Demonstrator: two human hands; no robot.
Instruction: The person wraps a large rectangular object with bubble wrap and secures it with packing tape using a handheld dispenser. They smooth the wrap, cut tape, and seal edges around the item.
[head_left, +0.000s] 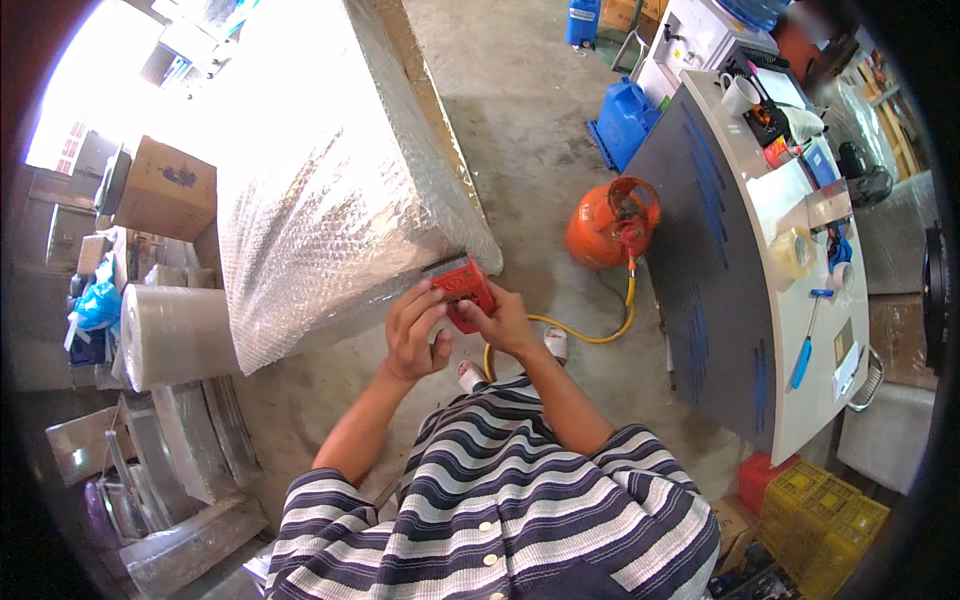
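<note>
A red hand tool (464, 288) with a dark straight edge at its far end is held in my right hand (508, 322), the thumb lying over its near part. Its exact kind does not show. My left hand (408, 332) is just left of it, thumb apart from the half-bent fingers, fingertips at the tool's side. Whether they touch it I cannot tell. Just beyond both hands is the near corner of a large block (320, 230) wrapped in bubble wrap.
An orange gas cylinder (603, 228) stands on the floor to the right, its yellow hose (605, 338) running toward my feet. Farther right is a cluttered desk (790, 345) with a blue-handled tool (802, 362). A bubble wrap roll (175, 335) and a cardboard box (165, 190) are at left.
</note>
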